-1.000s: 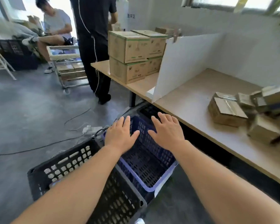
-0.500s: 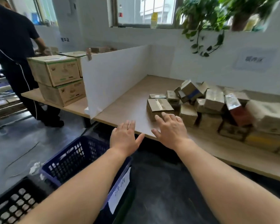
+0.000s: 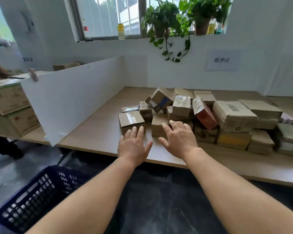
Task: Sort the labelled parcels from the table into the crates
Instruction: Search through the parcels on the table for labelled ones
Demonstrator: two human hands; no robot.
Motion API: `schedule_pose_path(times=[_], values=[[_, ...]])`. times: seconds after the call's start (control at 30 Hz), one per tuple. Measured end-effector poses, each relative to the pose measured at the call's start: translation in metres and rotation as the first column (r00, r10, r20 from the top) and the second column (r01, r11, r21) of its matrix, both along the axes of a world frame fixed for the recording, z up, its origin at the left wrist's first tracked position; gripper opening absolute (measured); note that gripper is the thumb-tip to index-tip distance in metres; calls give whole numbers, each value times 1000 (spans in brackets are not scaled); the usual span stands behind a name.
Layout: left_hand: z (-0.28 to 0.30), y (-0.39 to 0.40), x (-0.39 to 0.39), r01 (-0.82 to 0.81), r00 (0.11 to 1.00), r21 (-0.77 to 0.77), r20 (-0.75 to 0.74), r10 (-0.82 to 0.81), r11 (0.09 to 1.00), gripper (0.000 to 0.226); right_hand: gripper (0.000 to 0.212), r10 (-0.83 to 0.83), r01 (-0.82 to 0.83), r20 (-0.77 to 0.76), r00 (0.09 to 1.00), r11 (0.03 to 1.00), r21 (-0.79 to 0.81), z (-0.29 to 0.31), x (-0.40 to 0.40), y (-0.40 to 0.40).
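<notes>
Here neither grip has hold of anything: the left hand and the right hand both reach out with fingers straight and spread, palms down over the near edge of the surface. The left fingertips sit just before a taped parcel, the right ones at a plain small parcel; whether they touch I cannot tell. Behind these, the heap of parcels leans loosely, several boxes tilted against each other. The blue crate stands on the floor, low to the left. Pulling a front box could, I judge, topple the tilted ones, or a one-handed grab may slip.
</notes>
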State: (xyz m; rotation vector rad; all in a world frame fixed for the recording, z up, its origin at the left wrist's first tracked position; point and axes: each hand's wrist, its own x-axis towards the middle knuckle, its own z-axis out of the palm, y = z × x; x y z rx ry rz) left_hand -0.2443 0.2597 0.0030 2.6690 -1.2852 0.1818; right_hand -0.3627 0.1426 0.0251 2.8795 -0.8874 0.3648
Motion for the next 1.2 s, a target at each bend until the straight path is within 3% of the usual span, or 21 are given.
schedule_pose_path(times=[0.4, 0.83, 1.2], values=[[-14, -44, 49, -26, 998, -31, -54, 25, 999, 69, 64, 43, -43, -40, 998, 999, 14, -14, 54, -44], [-47, -115, 237, -108, 983, -24, -150, 103, 994, 70, 65, 103, -93, -123, 987, 992, 86, -43, 245, -118], [-95, -175, 354, -87, 956, 89, -272, 108, 992, 71, 71, 8, 49, -220, 976, 966, 253, -89, 360, -176]])
